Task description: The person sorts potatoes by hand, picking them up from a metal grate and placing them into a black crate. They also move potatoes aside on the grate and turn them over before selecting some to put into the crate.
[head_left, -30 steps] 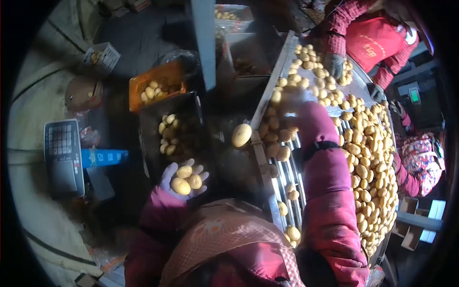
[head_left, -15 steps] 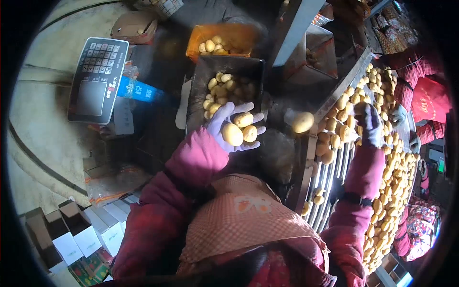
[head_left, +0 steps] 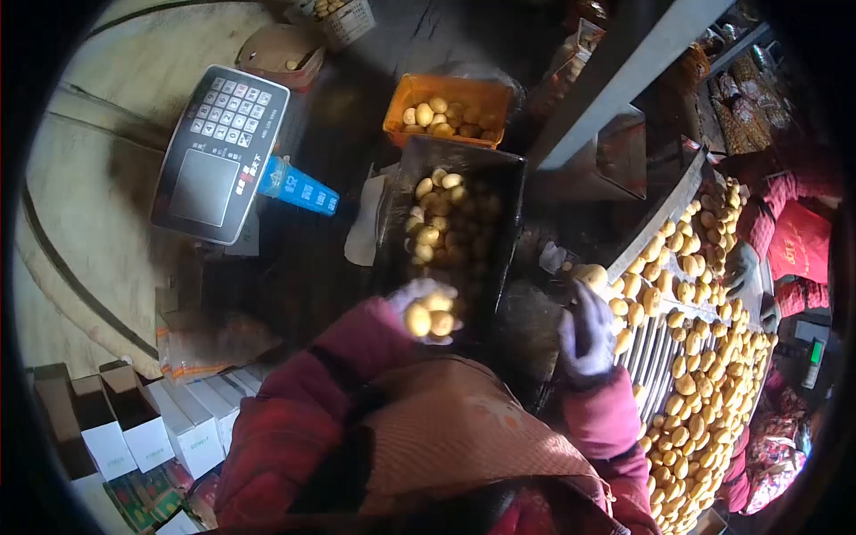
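My left hand (head_left: pixel 412 294), in a pale purple glove, is cupped around three potatoes (head_left: pixel 437 306) near the lower end of a black crate (head_left: pixel 511 205). Other potatoes (head_left: pixel 428 235) lie inside that crate. My right hand (head_left: pixel 587 337), gloved alike, is beside the left rail of the sorting conveyor, its fingers curled against a large potato (head_left: pixel 590 276) at the fingertips. Part of the grip on it is hidden. Many potatoes (head_left: pixel 687 432) cover the conveyor's metal rollers (head_left: pixel 655 352).
An orange crate (head_left: pixel 399 114) with potatoes stands behind the black one. A scale display (head_left: pixel 220 153) is at the left, white boxes (head_left: pixel 192 437) at lower left. A metal post (head_left: pixel 624 85) slants overhead. Across the conveyor a co-worker's gloved hand (head_left: pixel 742 269) is over potatoes.
My right hand has moved left, from the potatoes on the conveyor to the large potato by the rail. My left hand, still cupping three potatoes, is lower in view. The whole view has shifted.
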`<act>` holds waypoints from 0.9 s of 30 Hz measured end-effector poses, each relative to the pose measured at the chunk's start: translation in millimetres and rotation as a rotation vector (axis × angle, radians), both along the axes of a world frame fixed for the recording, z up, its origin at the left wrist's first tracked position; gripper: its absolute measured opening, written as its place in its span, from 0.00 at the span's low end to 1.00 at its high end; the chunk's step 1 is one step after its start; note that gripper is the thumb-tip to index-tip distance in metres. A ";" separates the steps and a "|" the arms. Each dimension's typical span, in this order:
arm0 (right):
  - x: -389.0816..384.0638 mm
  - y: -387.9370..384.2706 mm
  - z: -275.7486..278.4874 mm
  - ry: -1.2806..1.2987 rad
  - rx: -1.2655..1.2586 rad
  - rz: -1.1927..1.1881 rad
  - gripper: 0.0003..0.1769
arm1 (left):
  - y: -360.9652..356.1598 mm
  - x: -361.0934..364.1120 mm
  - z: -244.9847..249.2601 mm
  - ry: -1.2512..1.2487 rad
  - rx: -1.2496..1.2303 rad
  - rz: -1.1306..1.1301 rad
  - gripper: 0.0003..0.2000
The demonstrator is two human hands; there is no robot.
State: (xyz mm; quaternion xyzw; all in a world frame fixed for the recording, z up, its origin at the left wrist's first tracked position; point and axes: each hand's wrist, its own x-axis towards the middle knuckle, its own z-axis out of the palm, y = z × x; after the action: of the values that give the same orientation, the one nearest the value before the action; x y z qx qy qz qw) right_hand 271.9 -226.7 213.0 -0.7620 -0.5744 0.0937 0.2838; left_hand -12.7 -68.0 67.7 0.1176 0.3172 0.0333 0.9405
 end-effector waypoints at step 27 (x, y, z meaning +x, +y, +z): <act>-21.0 -96.5 -57.5 -0.266 -0.193 -0.482 0.38 | 88.4 330.7 99.2 0.062 0.614 -0.062 0.37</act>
State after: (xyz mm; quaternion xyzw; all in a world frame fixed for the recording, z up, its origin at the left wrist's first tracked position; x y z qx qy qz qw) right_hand 250.9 -323.2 155.4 -0.9057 -0.3972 -0.0228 0.1462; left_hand 317.9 20.3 166.8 0.4070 0.3172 0.0953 0.8513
